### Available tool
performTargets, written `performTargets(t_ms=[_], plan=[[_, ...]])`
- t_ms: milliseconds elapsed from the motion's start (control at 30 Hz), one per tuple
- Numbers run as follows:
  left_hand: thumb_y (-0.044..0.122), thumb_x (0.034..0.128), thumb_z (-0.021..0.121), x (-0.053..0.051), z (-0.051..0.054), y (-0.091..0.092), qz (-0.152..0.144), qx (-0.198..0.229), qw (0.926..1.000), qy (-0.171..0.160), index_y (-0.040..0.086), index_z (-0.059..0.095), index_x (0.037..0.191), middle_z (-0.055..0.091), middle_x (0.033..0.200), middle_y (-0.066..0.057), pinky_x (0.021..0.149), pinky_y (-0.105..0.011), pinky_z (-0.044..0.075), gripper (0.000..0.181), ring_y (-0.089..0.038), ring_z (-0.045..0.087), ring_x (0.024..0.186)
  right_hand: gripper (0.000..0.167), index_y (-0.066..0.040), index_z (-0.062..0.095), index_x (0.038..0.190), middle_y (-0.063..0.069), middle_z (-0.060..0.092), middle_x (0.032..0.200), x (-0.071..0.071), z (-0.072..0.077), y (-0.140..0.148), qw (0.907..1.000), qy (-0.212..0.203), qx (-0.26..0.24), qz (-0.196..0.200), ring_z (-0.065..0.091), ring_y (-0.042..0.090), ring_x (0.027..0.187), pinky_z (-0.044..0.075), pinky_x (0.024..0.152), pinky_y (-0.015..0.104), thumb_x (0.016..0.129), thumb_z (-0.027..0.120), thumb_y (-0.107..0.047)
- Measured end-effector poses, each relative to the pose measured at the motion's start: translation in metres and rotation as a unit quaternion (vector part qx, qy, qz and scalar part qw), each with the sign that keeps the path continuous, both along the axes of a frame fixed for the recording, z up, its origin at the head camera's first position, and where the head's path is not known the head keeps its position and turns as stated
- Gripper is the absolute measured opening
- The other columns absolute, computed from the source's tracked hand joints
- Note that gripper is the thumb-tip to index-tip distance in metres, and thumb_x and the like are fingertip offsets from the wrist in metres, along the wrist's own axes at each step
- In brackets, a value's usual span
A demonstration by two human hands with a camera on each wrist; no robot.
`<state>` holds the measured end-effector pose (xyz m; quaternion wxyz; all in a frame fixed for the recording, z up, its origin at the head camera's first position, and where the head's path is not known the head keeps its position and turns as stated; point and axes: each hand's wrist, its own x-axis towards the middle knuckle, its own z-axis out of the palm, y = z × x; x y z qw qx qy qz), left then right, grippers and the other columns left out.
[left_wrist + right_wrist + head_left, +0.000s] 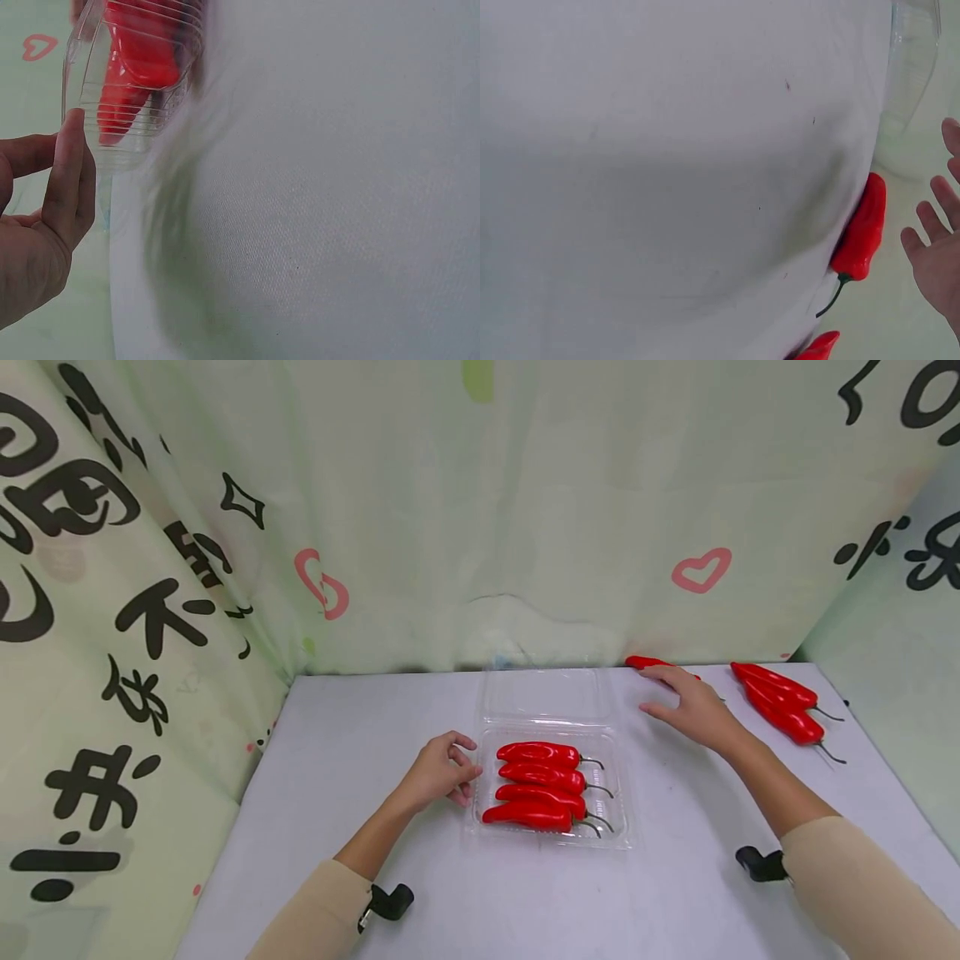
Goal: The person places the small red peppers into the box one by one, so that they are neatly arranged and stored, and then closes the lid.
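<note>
A clear plastic clamshell box [622, 789] lies on the table with its lid [546, 696] folded back. Several red chili peppers [536, 816] with dark stems lie in a row inside it. My left hand [441, 770] is at the box's left side, fingers loosely bent; in the left wrist view its fingertips [73, 124] are close to the clear wall, and I cannot tell whether they touch. Over a single red pepper [643, 662] at the back edge, my right hand [693, 708] reaches with fingers spread, hiding part of it. That pepper [861, 229] appears apart from the fingers in the right wrist view.
Two more red peppers [783, 706] lie at the back right of the white table [405, 893]. A pale printed curtain [555, 527] hangs along the back edge and both sides. Each wrist carries a black camera mount [761, 864].
</note>
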<state>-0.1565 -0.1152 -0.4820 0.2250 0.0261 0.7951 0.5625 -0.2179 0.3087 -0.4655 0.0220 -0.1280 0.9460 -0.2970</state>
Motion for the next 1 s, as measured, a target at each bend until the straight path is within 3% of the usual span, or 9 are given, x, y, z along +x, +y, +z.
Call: performTargets(t_ms=[267, 467, 1000], plan=[[0.007, 0.0952, 0.072, 0.000, 0.000, 0.001, -0.002, -0.006, 1.0000, 0.000, 0.000, 0.055, 0.129, 0.062, 0.089, -0.012, 0.055, -0.031, 0.062, 0.039, -0.018, 0.067, 0.055, 0.078, -0.004, 0.040, 0.155, 0.029, 0.040, 0.156, -0.020, -0.005, 0.017, 0.9996, -0.008, 0.023, -0.015, 0.037, 0.052, 0.141, 0.043, 0.106, 0.073, 0.089, 0.080, -0.016], [0.007, 0.0951, 0.072, 0.000, 0.001, 0.001, -0.003, -0.004, 1.0000, 0.000, -0.001, 0.054, 0.130, 0.062, 0.090, -0.012, 0.054, -0.031, 0.062, 0.040, -0.018, 0.067, 0.055, 0.086, -0.007, 0.033, 0.160, 0.030, 0.036, 0.157, -0.033, -0.009, 0.029, 0.9969, -0.045, 0.048, -0.041, 0.033, 0.053, 0.141, 0.045, 0.103, 0.074, 0.089, 0.080, -0.019], [0.007, 0.0950, 0.072, 0.000, 0.001, 0.000, -0.003, -0.007, 1.0000, 0.004, 0.000, 0.054, 0.129, 0.062, 0.091, -0.013, 0.055, -0.031, 0.062, 0.040, -0.018, 0.067, 0.055, 0.086, -0.015, 0.023, 0.165, 0.030, 0.030, 0.160, -0.047, -0.026, 0.043, 0.9890, -0.108, 0.066, -0.076, 0.028, 0.054, 0.143, 0.042, 0.105, 0.075, 0.095, 0.074, -0.021]])
